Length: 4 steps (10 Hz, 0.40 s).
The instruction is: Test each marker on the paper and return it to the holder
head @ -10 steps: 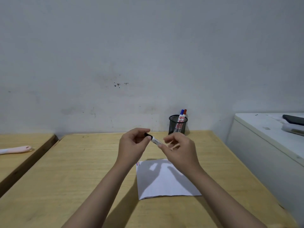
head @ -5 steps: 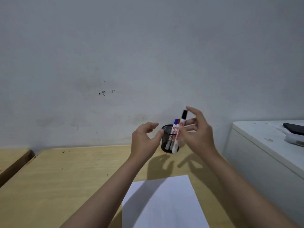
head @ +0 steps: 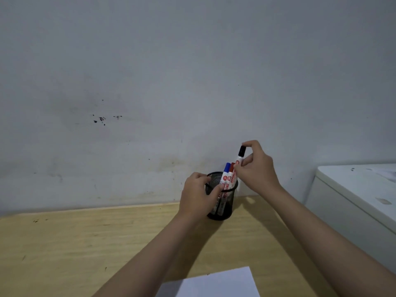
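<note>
My left hand wraps the black mesh holder at the desk's far edge | my right hand pinches the black-capped marker, tilted, lower end inside the holder beside the blue marker and red marker | paper lies near me

black wire-mesh holder on matt, grainy wooden table.

I see a light wooden table running up to the wall, its grain marked with a few small dark specks near the far left edge. On it stand a black mesh holder near the back edge and a white sheet of paper at the near edge, well apart. The paper's lower part is cut off by the frame, so I cannot tell its full extent.
</note>
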Available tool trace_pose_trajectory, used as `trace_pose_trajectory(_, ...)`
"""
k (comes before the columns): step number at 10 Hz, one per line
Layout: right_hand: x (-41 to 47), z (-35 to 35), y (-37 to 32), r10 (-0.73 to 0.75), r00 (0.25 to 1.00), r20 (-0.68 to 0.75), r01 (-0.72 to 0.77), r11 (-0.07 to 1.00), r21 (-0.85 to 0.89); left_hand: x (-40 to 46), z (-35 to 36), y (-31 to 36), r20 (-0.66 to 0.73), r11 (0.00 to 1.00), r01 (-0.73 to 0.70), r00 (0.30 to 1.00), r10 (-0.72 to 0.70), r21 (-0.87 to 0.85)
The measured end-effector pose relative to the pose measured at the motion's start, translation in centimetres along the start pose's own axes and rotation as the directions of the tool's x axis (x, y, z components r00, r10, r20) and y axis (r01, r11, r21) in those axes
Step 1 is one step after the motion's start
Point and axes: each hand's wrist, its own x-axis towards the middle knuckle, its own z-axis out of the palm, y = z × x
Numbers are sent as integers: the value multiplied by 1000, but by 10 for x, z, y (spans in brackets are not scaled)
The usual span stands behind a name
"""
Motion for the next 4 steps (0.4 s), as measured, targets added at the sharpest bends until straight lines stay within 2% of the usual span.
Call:
trace_pose_trajectory(1,-5,11,12,61,993,96,-51,993,-105,0,2,-3,-31,1000,-1,1000,0,-19)
trace_pose_trajectory(2,-12,18,19,86,987,137,-67,988,-140,0,3,-4,-39,1000,6,999,-7,-11)
trace_pose_trajectory(4,-17,18,16,163,980,114,-148,981,-127,-2,-2,3,27,1000,13,1000,-14,21)
